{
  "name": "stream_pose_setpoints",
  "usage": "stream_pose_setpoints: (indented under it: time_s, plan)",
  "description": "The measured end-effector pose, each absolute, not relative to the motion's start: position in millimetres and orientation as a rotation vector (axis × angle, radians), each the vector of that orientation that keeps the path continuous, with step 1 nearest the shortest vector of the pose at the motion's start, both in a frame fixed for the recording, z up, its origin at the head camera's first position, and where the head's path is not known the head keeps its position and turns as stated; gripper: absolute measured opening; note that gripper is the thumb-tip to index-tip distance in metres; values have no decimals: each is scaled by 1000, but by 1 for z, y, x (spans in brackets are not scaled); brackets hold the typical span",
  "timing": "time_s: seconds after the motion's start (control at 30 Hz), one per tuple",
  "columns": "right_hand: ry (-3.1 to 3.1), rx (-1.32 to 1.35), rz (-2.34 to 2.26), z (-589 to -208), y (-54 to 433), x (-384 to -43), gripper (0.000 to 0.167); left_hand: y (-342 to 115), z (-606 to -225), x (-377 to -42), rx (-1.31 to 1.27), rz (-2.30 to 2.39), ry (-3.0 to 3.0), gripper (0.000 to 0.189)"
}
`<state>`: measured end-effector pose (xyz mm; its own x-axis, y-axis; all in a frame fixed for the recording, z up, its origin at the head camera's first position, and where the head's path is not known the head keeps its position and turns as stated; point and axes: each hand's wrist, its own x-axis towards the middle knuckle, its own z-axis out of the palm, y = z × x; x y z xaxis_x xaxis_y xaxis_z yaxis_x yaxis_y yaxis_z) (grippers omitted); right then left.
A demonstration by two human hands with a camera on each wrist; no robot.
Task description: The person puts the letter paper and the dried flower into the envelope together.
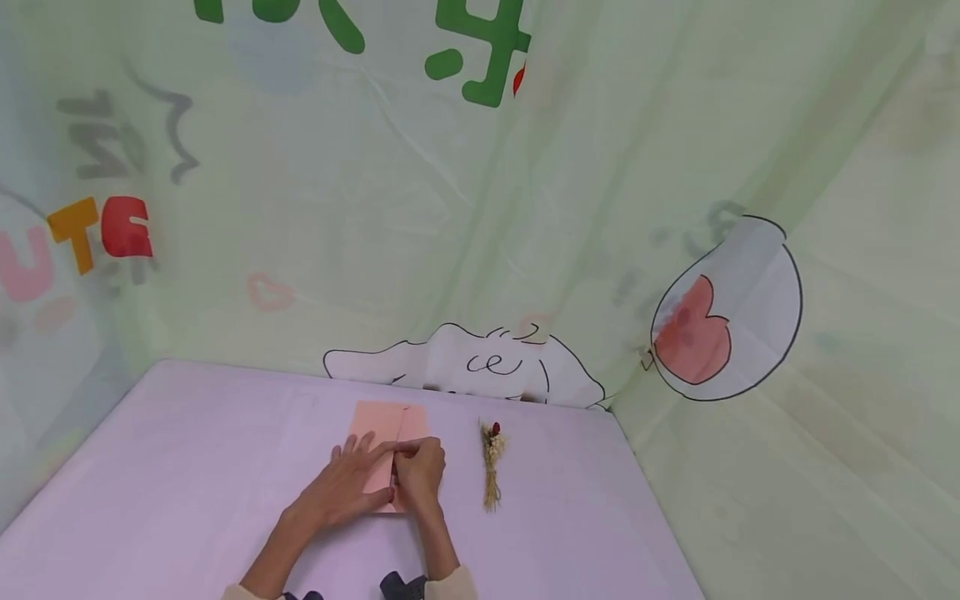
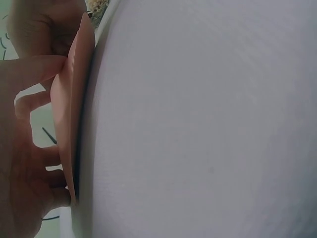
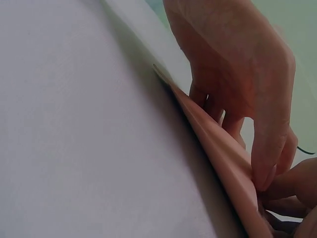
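A folded pink paper [image 1: 375, 417] lies on the table, with a lengthwise edge running down its front. My left hand [image 1: 341, 487] rests on its left part, fingers spread and thumb toward the near edge. In the left wrist view the fingertips of this hand press the pink paper [image 2: 64, 109]. My right hand [image 1: 422, 471] has its fingers curled and pinches the paper at the lengthwise edge, close to the left index finger. In the right wrist view the right hand [image 3: 297, 196] shows only at the lower right, beside the left thumb. The pinching fingertips are partly hidden.
A small bunch of dried flowers [image 1: 491, 467] with a dark red bloom lies to the right of the paper. The table [image 1: 187, 450] has a pale lilac cover. Behind and beside it hang printed curtains [image 1: 300, 208].
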<state>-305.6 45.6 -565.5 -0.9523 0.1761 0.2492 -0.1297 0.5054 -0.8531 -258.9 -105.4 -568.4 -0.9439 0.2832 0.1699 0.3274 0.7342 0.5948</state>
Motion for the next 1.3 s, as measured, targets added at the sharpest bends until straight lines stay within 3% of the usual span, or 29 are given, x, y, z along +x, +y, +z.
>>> stream_pose_setpoints:
  time_s: [0.27, 0.57, 0.9, 1.3]
  plan:
    - [-2538, -15, 1402, -552, 46, -299, 15, -104, -565, -258, -517, -1012, -2864, 74]
    - [-2448, 56, 1490, -568, 76, -315, 9, -104, -565, -257, -505, -985, -2866, 75]
    - [-2348, -163, 1223, -535, 119, -310, 12, -105, -565, -256, -523, -965, -2833, 67]
    - [-2215, -472, 1106, -551, 168, -306, 25, -105, -567, -253, -560, -966, -2803, 70]
